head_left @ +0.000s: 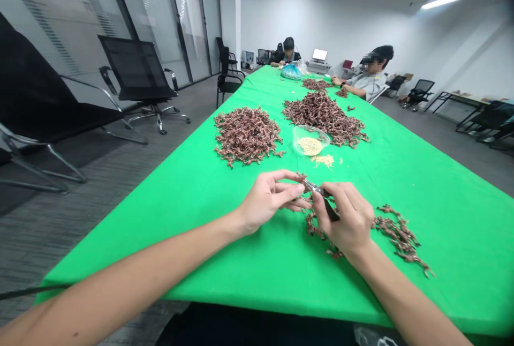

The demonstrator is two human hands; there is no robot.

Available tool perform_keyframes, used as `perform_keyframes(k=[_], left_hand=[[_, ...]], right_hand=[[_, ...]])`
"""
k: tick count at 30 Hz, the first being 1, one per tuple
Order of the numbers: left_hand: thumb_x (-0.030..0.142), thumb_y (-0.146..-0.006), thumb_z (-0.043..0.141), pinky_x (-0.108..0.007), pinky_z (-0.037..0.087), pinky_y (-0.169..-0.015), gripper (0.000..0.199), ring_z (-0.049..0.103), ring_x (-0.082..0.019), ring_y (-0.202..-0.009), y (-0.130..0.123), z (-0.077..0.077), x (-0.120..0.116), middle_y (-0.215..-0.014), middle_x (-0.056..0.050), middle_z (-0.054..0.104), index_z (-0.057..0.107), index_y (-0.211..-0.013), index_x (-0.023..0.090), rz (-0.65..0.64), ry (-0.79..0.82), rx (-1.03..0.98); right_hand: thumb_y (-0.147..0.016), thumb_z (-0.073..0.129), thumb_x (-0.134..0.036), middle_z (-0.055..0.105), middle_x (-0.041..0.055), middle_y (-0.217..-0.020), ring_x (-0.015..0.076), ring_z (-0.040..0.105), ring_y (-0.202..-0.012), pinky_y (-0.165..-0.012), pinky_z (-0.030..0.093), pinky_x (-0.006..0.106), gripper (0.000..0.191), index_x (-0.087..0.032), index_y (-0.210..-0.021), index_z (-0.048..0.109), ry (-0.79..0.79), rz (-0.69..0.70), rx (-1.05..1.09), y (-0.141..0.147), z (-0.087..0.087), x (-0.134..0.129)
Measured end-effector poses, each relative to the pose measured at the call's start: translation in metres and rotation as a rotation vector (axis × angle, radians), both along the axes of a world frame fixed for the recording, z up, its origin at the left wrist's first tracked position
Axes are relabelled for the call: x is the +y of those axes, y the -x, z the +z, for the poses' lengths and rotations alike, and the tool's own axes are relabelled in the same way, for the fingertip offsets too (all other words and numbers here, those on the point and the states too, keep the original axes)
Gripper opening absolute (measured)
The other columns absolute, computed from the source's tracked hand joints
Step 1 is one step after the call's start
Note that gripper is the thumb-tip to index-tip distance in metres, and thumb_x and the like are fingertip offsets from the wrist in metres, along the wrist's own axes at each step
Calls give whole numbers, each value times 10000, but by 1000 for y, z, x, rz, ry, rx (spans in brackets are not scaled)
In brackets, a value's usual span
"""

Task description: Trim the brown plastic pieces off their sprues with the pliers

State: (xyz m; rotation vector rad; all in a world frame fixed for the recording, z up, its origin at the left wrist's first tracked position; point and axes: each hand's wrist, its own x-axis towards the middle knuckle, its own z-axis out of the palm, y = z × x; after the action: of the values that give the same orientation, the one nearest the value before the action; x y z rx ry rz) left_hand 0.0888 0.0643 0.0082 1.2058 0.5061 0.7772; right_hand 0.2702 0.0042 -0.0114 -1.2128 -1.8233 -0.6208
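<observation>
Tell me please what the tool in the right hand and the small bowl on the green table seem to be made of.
The tool seems to have a steel tip, which shines grey, and a matte black handle, perhaps plastic. The bowl looks like clear plastic, being see-through, though glass is possible.

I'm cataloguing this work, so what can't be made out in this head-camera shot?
The tool in the right hand: the fingers hide most of it, so its exact type is unclear.
The reddish-brown sprig at the left hand: the fingers cover most of it.
The pale grains in the clear bowl: too small in the head view to identify.
The blue bag: too distant to show its contents.
</observation>
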Motion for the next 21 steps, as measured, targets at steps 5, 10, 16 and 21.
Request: perform_keyframes(k=[5,10,16,21], left_hand=[[355,-772,777,-265,582,-601,456,729,-260,-800,0,-1,1,-939,-153,737,589,-1100,98,-26,-2,-1],[369,-749,795,-248,568,-581,469,731,-256,-769,0,3,1,-900,-146,741,586,-1071,99,2,10,-8],[369,-691,839,-242,559,-556,487,730,-246,-724,1,5,1,-867,-136,743,602,-1024,104,19,28,-6],[354,-682,846,-252,569,-572,475,727,-235,-712,0,3,1,-802,-110,743,616,-1015,106,14,40,1]], right_hand=[[-888,628,-208,618,48,-769,168,543,-662,-627,422,291,90,-172,-962,591,11,-1,-7,-1,-2,-1],[-913,590,-221,614,47,-763,156,544,-654,-629,424,283,62,-166,-942,599,69,37,131,0,1,-2],[-936,545,-245,616,38,-760,138,543,-623,-611,426,271,104,-169,-904,609,156,68,230,3,7,-2],[-930,556,-237,616,33,-764,140,549,-636,-617,427,273,85,-171,-927,609,164,94,217,3,6,-2]])
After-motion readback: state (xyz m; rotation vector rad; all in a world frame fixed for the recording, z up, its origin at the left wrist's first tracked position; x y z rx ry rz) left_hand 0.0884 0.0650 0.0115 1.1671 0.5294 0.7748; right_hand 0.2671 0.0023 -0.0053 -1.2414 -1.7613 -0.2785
